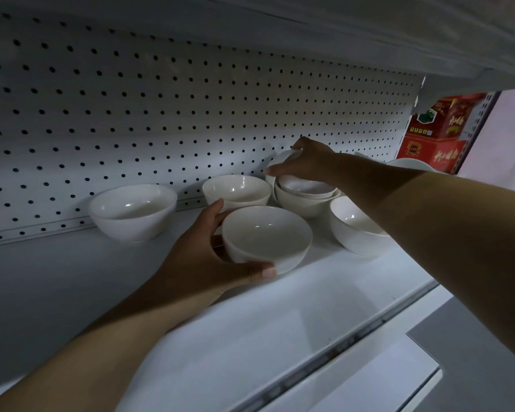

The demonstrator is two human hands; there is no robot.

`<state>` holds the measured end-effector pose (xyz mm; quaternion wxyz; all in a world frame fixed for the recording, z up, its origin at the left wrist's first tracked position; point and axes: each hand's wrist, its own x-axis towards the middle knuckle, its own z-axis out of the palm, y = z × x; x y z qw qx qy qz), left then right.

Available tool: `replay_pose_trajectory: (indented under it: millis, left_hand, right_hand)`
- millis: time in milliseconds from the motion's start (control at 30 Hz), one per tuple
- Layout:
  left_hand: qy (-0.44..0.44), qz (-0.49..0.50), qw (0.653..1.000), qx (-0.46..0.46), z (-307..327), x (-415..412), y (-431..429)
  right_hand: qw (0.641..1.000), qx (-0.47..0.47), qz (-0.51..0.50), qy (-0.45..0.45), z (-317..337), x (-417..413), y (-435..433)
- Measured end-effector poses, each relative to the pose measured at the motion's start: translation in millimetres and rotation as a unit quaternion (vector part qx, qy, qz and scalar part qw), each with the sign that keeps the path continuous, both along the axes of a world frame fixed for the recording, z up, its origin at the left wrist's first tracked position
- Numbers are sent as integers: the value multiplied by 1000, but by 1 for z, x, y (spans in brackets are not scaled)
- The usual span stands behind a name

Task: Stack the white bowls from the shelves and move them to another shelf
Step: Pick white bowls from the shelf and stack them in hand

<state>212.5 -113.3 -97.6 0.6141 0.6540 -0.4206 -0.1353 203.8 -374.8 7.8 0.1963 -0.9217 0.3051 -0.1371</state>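
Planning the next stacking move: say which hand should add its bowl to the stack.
Right. The right hand holds a tilted white ceramic bowl over the stack of white bowls; the left hand grips its round white bowl in front of it.

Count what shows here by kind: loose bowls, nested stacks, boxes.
Loose round glossy white bowls: 5, one in the left hand's grip
Nested stack of white bowls: 1, depth unclear
Red printed cardboard boxes: 2
Total: 8

Dim, bluish light; wide-angle bending and softness at edges.
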Motion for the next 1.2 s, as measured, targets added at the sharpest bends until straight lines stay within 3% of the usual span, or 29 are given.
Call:
replay_pose_trajectory:
  millis: [167, 600, 800, 900, 1033, 1200]
  left_hand:
    - [-10, 7, 1000, 6, 3, -4, 0]
    - [2, 9, 1000, 11, 7, -9, 2]
    - [18, 9, 1000, 10, 4, -6, 1]
    - [18, 11, 1000, 11, 3, -6, 0]
    - [9, 5, 1000, 19, 1, -2, 1]
    - [11, 1, 1000, 14, -1, 1, 0]
  right_hand:
    - [994, 46, -10, -103, -11, -9, 2]
    - [959, 33, 0, -280, -22, -18, 6]
    - [917, 25, 9, -398, -23, -19, 10]
    - [891, 65, -3, -450, -21, -25, 14]
    - [879, 102, 31, -465, -21, -56, 26]
    - [871, 141, 155, -444, -24, -98, 50]
